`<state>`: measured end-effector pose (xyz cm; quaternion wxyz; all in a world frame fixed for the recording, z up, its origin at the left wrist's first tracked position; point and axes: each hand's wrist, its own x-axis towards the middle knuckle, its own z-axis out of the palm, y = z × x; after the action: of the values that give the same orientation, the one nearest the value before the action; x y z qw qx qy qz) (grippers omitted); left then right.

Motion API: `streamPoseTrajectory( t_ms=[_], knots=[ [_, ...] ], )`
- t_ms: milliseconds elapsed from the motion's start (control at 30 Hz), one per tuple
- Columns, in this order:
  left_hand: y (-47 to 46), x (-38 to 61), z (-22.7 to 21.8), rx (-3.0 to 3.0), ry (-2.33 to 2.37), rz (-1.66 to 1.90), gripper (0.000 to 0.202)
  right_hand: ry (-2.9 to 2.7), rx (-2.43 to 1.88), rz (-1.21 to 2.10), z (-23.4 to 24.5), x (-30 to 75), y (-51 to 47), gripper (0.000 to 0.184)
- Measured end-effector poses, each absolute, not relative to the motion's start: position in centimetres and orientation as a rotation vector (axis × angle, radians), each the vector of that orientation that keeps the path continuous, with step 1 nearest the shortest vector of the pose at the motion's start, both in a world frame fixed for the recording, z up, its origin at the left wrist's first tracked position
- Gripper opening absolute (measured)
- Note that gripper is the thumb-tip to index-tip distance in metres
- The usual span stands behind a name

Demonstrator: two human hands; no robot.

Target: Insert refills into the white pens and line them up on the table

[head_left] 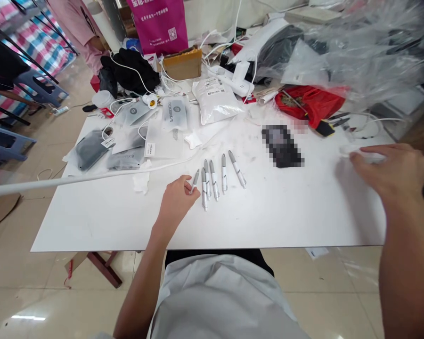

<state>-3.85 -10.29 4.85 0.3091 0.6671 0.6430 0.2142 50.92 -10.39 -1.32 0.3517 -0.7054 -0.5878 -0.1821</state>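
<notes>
Between the thumb and fingers of my left hand [179,195] is a white pen [195,180] with a grey end, held just above or on the white table [268,216]. Right beside it, several matching pens [214,180] lie in a loose row, their grey ends pointing away from me. Far to the right, my right hand [395,169] is closed around a crumpled white piece [365,154] that looks like tissue; its hidden part lies under the fingers. A pixelated dark item [282,146] lies between the pens and my right hand.
Plastic-bagged items [92,148] crowd the table's left side. A white cable [92,179] runs across in front of them. Farther back are a white parcel [219,101], a red bag [305,103] and clear plastic wrap [367,52]. Another person's pink sleeve [72,26] shows top left.
</notes>
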Motion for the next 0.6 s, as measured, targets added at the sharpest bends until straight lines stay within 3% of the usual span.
streamPoseTrajectory(
  t_ms=[67, 100, 233, 300, 400, 467, 600],
  knots=[
    [-10.4, -4.3, 5.6, 1.713, 1.617, 0.674, 0.023, -1.393, -1.820, -0.638, 0.2, 48.3, -11.1, 0.066],
    [-10.4, -4.4, 6.0, 1.676, 1.540, 0.732, 0.020, -1.409, -1.801, -0.604, 1.2, 46.2, -11.4, 0.063],
    [-9.9, -3.1, 7.2, 1.474, 1.062, 0.829, 0.015, -1.692, -1.556, -0.253, 4.8, 34.7, -12.3, 0.055],
    [-9.1, -1.8, 7.5, 1.423, 0.866, 0.841, 0.019, -1.749, -1.309, -0.131, 5.7, 29.1, -12.1, 0.043],
    [-7.3, 0.0, 7.5, 1.443, 0.729, 0.917, 0.025, -1.943, -1.176, 0.437, 5.8, 23.4, -10.6, 0.047],
    [-5.8, 0.4, 6.9, 1.503, 0.740, 0.994, 0.029, -2.048, -1.161, 0.594, 5.5, 21.6, -8.9, 0.044],
    [-3.4, -0.7, 4.8, 1.539, 0.816, 1.112, 0.043, -2.134, -1.219, 0.304, 3.9, 20.8, -5.4, 0.040]
  ],
)
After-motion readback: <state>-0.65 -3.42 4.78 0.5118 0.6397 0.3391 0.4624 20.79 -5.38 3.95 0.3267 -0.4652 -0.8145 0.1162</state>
